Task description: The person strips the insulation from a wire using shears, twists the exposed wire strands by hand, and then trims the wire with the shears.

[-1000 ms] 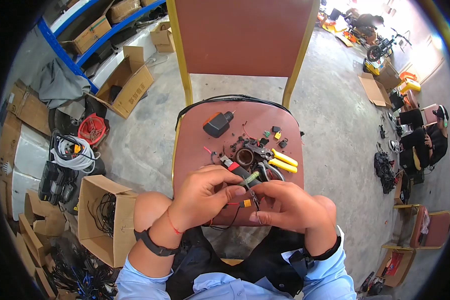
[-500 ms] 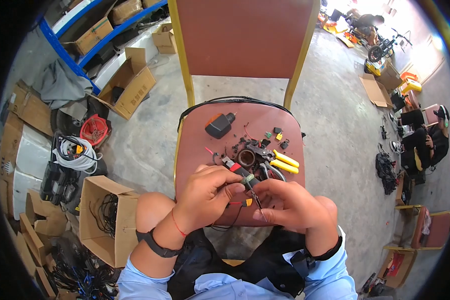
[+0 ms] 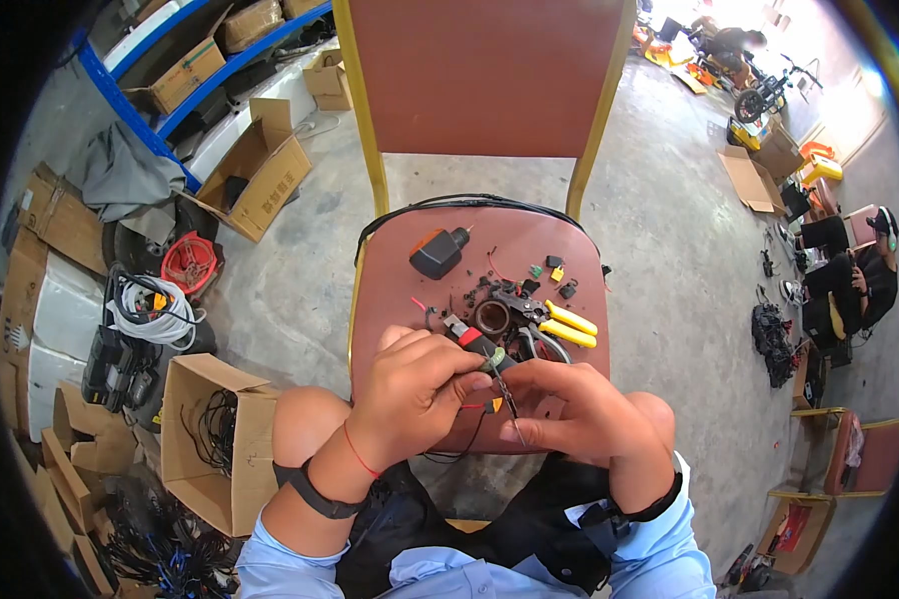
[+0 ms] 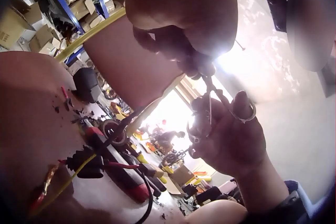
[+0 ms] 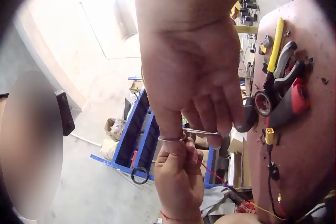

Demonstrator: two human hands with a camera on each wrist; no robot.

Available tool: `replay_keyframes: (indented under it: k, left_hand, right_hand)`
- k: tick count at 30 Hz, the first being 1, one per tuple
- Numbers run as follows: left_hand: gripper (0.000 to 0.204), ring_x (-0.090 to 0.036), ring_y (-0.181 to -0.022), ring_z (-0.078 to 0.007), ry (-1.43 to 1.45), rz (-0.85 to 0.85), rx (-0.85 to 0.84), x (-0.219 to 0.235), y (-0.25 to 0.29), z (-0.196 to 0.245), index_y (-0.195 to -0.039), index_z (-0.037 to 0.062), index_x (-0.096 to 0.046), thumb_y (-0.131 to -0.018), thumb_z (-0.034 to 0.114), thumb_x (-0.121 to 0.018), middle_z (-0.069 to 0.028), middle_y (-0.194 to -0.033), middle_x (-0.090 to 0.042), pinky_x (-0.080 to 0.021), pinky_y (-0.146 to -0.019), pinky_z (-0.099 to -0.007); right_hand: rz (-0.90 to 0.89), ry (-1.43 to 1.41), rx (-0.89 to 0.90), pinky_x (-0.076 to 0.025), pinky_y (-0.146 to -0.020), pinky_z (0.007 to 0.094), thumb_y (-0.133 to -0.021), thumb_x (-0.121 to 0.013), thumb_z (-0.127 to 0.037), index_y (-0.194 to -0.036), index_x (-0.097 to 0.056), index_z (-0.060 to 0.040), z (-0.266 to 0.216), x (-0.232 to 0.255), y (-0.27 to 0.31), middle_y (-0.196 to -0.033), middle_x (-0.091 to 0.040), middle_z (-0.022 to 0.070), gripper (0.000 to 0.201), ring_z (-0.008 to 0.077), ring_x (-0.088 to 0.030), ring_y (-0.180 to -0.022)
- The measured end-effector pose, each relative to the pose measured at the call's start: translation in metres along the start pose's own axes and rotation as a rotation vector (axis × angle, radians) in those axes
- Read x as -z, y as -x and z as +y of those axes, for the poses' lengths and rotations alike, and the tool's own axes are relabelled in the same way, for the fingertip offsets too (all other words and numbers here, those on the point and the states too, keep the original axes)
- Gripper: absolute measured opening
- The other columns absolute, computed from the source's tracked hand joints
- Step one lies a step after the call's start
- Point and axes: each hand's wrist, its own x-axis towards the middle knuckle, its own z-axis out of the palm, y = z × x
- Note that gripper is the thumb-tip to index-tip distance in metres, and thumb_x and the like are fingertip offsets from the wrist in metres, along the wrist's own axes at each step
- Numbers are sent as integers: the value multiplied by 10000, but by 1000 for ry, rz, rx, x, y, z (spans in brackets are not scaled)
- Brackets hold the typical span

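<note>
My right hand (image 3: 579, 409) holds a pair of scissors (image 4: 210, 88), thumb and a finger through the ring handles. The blades reach to the fingertips of my left hand (image 3: 415, 389), which pinches a thin red wire (image 5: 211, 174). A small green piece (image 3: 496, 357) shows at the left fingertips; what it is cannot be made out. Below the hands, a wire with a yellow connector (image 5: 270, 136) lies on the chair seat (image 3: 390, 309). Beside it are a red-and-black tool (image 5: 291, 103), a tape roll (image 3: 490, 316), yellow-handled wire strippers (image 3: 569, 324) and grey-handled pliers (image 5: 286, 62).
A black bottle-shaped thing (image 3: 438, 254) and small scraps lie farther back on the seat, before the chair's backrest (image 3: 484, 80). An open carton (image 3: 195, 439) of cables stands by the left knee. Blue shelving (image 3: 120, 95) is at far left; another person (image 3: 849, 290) sits at right.
The green piece at the left fingertips shows shorter than a second ago. The scissors have tilted slightly, while both hands stay nearly in place.
</note>
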Motion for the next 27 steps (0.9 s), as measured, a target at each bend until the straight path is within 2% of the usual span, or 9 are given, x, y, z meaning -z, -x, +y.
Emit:
replay_keyframes:
  k: [5, 11, 14, 17, 20, 23, 27]
  left_hand:
    - [150, -624, -732, -258, -155, 34, -80, -2, 1, 5, -898, 85, -734, -789, 148, -816, -48, -818, -698, -417, -760, -373]
    - [143, -623, -745, -258, -139, 26, -78, -4, 2, 4, -900, 85, -720, -789, 125, -802, -44, -821, -695, -414, -762, -371]
    - [231, -631, -782, -239, -94, 15, -75, -4, 3, 2, -961, 88, -720, -740, 29, -759, -33, -852, -686, -411, -787, -384]
    - [237, -634, -781, -245, -92, 20, -81, -3, 3, 3, -959, 84, -713, -736, 13, -750, -38, -852, -686, -411, -779, -387]
    - [243, -636, -777, -247, -71, 25, -84, -4, 3, 3, -959, 85, -712, -732, 4, -744, -40, -854, -687, -411, -780, -386]
    - [246, -639, -778, -248, -64, 30, -86, -3, 3, 2, -958, 84, -709, -728, -1, -737, -42, -857, -689, -411, -780, -385]
    - [254, -643, -782, -254, -61, 31, -79, -3, 3, 2, -956, 82, -705, -722, -11, -729, -45, -856, -693, -413, -783, -383]
  right_hand:
    - [38, 64, -11, -566, -832, 340, -858, -817, -141, -1313, -598, 28, -2, 0, 0, -1049, -729, 173, 532, 229, -718, -952]
    - [131, 246, 179, -533, -854, 396, -822, -844, -203, -1297, -634, 0, 9, -3, -2, -1016, -696, 177, 557, 325, -681, -971]
    - [115, 227, 167, -519, -863, 402, -823, -853, -224, -1293, -638, -5, 8, -2, -2, -1015, -682, 169, 562, 327, -665, -984]
    - [107, 262, 160, -519, -864, 401, -827, -856, -249, -1281, -641, -5, 9, -3, -2, -1016, -675, 165, 559, 327, -665, -981]
    - [142, 266, 182, -518, -794, 390, -785, -895, -246, -1205, -670, 2, 8, -4, -3, -959, -664, 135, 538, 286, -658, -888]
    - [94, 288, 141, -526, -845, 402, -837, -853, -265, -1227, -652, -2, 9, -3, -2, -1005, -665, 153, 512, 321, -663, -963]
    - [90, 291, 143, -531, -831, 399, -841, -847, -264, -1229, -643, -4, 9, -3, -2, -1000, -658, 151, 509, 319, -663, -960]
